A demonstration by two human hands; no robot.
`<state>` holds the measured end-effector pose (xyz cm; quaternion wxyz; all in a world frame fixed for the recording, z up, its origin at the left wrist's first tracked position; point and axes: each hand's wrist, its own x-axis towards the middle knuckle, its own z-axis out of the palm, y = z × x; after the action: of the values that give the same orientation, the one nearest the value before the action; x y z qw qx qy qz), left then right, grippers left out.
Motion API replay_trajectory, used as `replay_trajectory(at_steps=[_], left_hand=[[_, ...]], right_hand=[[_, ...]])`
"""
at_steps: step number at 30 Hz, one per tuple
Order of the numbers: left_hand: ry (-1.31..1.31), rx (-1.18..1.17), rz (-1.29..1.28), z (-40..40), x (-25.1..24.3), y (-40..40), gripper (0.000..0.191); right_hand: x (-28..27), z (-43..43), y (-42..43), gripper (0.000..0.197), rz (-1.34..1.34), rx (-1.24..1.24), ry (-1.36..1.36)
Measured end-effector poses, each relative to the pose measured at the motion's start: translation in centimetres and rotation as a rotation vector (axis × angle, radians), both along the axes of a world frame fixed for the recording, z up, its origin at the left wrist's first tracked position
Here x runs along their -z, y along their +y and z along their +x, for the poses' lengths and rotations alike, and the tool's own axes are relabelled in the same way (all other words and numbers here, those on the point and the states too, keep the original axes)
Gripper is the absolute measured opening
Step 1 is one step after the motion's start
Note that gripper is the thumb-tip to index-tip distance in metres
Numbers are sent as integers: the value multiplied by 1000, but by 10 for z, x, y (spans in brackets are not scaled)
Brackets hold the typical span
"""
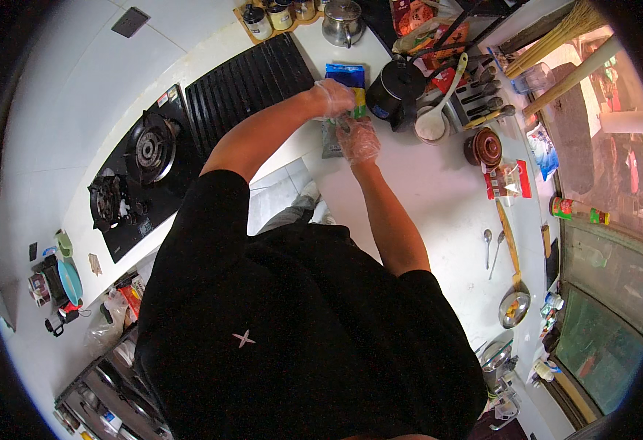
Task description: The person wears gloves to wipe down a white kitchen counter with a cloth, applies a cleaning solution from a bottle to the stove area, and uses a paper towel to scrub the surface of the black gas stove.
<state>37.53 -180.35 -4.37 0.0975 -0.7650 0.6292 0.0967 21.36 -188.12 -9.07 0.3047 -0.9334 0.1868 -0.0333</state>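
A blue, yellow and green plastic packet (pixel 345 71) is at the corner of the white counter, and both my hands are at its middle. My left hand (pixel 334 99), in a clear disposable glove, grips it from the left. Just below, my right hand (pixel 359 141), gloved the same way, has its fingers closed at the packet's lower right side. A grey printed part (pixel 331 144) shows beside my right hand; whether it belongs to the same packet is hard to tell. My hands hide the packet's middle.
Right of the packet stand a black electric kettle (pixel 397 88) and a bowl of white powder (pixel 430 129) with a ladle (pixel 447 91). A metal pot (pixel 342 23) and spice jars (pixel 269 19) are behind. Left lies a gas hob (pixel 148 165); far right, a strainer (pixel 514 309).
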Motion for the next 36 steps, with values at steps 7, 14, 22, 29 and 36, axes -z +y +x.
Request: replay_trajectory(at_steps=[7,14,22,29,36], left_hand=[[-77,102,116,2,4,-14,15],[-75,213,53,8,-1,-16,8],[-40,205,-9,17,-1,-3,20],[10,66,-74,20,-12,0,17],[-75,217,17,7,3,-8,17]], right_hand=[[-4,-1,-1,39,-73,-60,-7],[11,1,-7,40,-105,-38,129],[-2,-1,1,42,-94,-56,61],[-20,-3,-1,44,-32,-46,112],[-8,-1,1,39,-85,-44,97]])
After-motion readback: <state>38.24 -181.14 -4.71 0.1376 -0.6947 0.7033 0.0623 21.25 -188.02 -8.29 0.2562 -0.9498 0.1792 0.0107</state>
